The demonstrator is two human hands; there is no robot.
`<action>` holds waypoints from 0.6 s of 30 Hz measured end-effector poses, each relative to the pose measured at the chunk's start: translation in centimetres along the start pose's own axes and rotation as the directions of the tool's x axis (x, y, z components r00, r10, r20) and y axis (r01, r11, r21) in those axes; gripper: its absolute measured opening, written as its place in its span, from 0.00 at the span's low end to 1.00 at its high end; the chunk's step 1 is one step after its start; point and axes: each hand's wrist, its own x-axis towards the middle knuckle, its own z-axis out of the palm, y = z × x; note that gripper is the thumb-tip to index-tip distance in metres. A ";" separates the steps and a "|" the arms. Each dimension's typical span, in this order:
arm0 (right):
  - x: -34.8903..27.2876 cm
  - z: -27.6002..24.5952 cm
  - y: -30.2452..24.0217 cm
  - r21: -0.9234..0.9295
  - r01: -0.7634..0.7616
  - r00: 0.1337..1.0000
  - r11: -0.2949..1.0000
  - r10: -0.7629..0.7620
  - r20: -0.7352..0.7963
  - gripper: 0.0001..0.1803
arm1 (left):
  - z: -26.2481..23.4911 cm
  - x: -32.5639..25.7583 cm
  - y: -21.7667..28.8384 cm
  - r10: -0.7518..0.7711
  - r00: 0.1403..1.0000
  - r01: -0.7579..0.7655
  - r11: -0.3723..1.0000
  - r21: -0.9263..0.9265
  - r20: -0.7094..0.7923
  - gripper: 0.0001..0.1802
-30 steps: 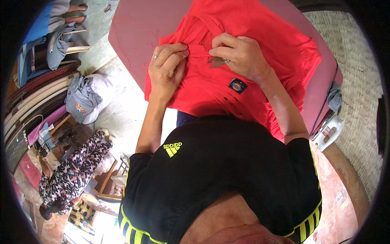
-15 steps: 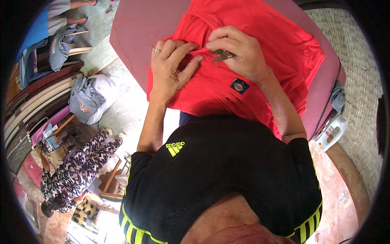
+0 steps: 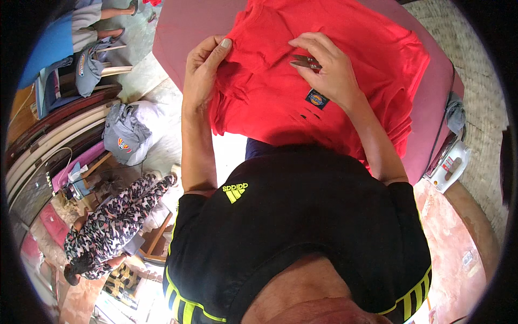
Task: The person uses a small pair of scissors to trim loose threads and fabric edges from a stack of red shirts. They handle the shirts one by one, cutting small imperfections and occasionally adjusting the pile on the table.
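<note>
A red garment (image 3: 372,65) lies spread and rumpled before me, with a dark square label (image 3: 316,99) near its close edge. Small dark slits show in the cloth just below the label. At the garment's left edge, my left hand (image 3: 202,75) pinches the red fabric between thumb and fingers. My right hand (image 3: 332,67) is over the middle of the garment, its fingers curled around a small pair of thread snips (image 3: 306,62). The blades point left, apart from my left hand.
The garment rests on a mauve-covered table (image 3: 178,32). A white iron (image 3: 449,166) and a grey cloth (image 3: 455,113) are at its right edge. Grey garments (image 3: 127,135) are heaped at left. A person in patterned clothes (image 3: 113,224) is lower left, another person in blue (image 3: 48,48) upper left.
My left hand has moved up and left from the bunched cloth near the snips to the garment's edge. The fabric between the hands is flatter. My right hand still holds the snips.
</note>
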 end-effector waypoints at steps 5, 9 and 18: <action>1.5 1.6 -1.9 0.003 0.035 0.998 0.999 -0.035 -0.057 0.22 | -0.2 0.1 0.0 0.006 1.000 -0.007 0.996 -0.091 -0.012 0.09; 2.5 3.0 -1.5 -0.054 0.095 0.989 0.994 -0.101 -0.106 0.20 | -0.5 0.6 -0.5 -0.010 1.000 0.008 0.991 -0.136 -0.012 0.08; 1.4 2.9 -3.0 0.129 0.109 0.978 0.986 -0.083 -0.191 0.16 | -2.1 0.5 -0.6 0.009 0.998 0.004 0.977 -0.212 0.060 0.09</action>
